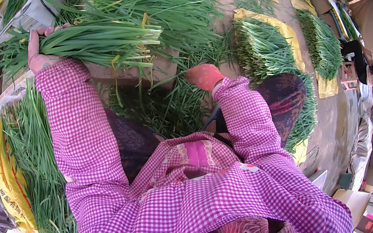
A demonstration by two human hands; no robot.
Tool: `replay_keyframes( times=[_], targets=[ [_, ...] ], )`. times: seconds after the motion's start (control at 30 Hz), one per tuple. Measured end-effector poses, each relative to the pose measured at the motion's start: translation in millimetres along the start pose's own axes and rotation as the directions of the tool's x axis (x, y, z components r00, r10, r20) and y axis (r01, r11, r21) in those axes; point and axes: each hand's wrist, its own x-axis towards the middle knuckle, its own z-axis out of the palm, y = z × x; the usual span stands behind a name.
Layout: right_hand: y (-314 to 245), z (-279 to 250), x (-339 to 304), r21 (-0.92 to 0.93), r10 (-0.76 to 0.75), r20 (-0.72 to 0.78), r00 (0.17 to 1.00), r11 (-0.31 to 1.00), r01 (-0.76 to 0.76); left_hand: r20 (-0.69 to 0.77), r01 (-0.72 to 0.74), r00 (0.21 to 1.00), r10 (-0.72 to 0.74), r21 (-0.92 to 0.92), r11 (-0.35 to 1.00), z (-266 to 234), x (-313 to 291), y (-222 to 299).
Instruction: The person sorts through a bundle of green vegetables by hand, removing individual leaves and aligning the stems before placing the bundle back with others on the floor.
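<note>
A thick bunch of garlic chives [96,38] lies across my left hand [37,52], its leaves to the left and its pale cut ends to the right. The fingers of that hand are curled round the leafy part. A few yellowed leaves hang from the bunch's stem end. To the right and below those stems, my right hand [204,76] wears a pinkish-red glove and is closed. Thin green blades pass close to its fingertips; whether it pinches one cannot be made out. Behind the bunch lies a large heap of loose chives [159,8].
Loose trimmed leaves [165,107] cover the ground between my knees. Stacked chives [263,48] rest on yellow sacks at the right, with another row [318,42] beyond. At my left are more chives [38,164], a yellow sack [11,178] and a white plastic crate [36,16].
</note>
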Motion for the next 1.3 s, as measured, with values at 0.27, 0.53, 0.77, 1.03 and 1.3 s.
replay_keyframes(
  times=[0.27, 0.53, 0.77, 1.03, 1.3],
  targets=[
    [-1.8, 98.3, 55.3, -0.214, -0.189, -0.504, 0.843, 0.973, 0.09, 0.061, 0.083, 0.995, -0.081, -0.034, 0.996, -9.3, 7.9, -5.0],
    [-10.4, 16.6, 22.5, 0.03, 0.149, -0.137, 0.979, 0.989, -0.146, 0.01, 0.053, 0.999, -0.053, 0.04, 0.998, -0.5, 0.6, -7.9],
    [3.8, -111.3, -87.1, 0.33, 0.024, -0.375, 0.927, 0.938, 0.109, 0.163, 0.169, 0.972, -0.17, 0.02, 0.985, -2.8, -3.3, 12.9],
    [-11.5, -126.4, -97.0, 0.7, 0.475, -0.705, 0.527, 0.343, 0.626, 0.424, 0.441, 0.687, -0.59, 0.402, 0.803, 24.5, -42.9, -42.9],
    [-72.4, -91.6, -73.5, 0.434, 0.021, -0.671, 0.741, 0.821, 0.37, 0.663, 0.333, 0.414, -0.624, 0.528, 0.781, 11.4, -53.6, -91.5]
  ],
)
